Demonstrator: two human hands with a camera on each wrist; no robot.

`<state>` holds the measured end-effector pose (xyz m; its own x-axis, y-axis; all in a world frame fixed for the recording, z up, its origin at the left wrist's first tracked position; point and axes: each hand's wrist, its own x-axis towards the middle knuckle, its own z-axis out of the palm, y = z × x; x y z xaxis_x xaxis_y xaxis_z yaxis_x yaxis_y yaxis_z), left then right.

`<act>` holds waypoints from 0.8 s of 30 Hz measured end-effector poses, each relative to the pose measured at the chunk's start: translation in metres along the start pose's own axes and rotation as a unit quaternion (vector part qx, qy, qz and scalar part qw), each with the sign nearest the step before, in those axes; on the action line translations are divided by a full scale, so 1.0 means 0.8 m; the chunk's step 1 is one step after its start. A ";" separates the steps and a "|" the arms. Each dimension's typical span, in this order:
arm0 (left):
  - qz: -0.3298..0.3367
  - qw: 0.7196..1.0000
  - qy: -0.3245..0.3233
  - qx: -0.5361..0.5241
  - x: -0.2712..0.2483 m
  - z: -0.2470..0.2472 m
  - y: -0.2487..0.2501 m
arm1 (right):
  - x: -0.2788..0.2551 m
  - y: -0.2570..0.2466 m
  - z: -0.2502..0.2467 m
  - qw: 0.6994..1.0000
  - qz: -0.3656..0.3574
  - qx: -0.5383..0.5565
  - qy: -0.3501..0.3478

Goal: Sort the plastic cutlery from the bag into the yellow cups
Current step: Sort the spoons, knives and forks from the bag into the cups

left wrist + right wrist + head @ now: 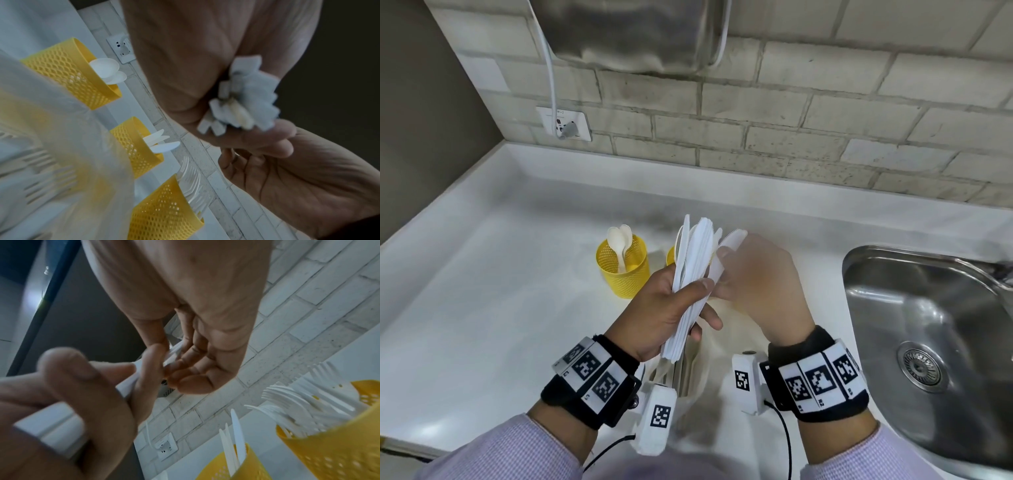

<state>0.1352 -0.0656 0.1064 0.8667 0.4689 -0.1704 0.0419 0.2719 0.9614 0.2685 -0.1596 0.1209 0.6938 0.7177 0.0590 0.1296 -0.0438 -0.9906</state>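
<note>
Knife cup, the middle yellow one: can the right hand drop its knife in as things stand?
Probably yes. The right hand pinches one knife above the counter, and the knife cup stands open-topped with a few knives and spare room; the left hand's bundle sits beside, not over it.

I wear lilac sleeves (517, 452), black wristbands (822, 387) with white coded tags, and white wrist cameras (657, 418) trailing black cables (786, 442).

Kitchen. White counter (482, 308) under the fingers, steel sink (928, 308) with drain to their right. Pale brick-tile backsplash (791, 144) beyond the fingertips, with a wall socket (563, 124) and plugged cord to their far left. Steel appliance (637, 31) mounted above. Yellow mesh cups (625, 267) of plastic cutlery just past the fingers.
</note>
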 end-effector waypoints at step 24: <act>0.011 0.999 -0.036 -0.023 0.000 0.001 -0.003 | 0.017 -0.024 -0.037 0.948 -0.116 0.194 0.224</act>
<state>0.1353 -0.0670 0.1040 0.9005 0.4143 -0.1322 0.0015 0.3010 0.9536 0.2964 -0.1691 0.1443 0.9214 0.3052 0.2405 0.1049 0.4005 -0.9103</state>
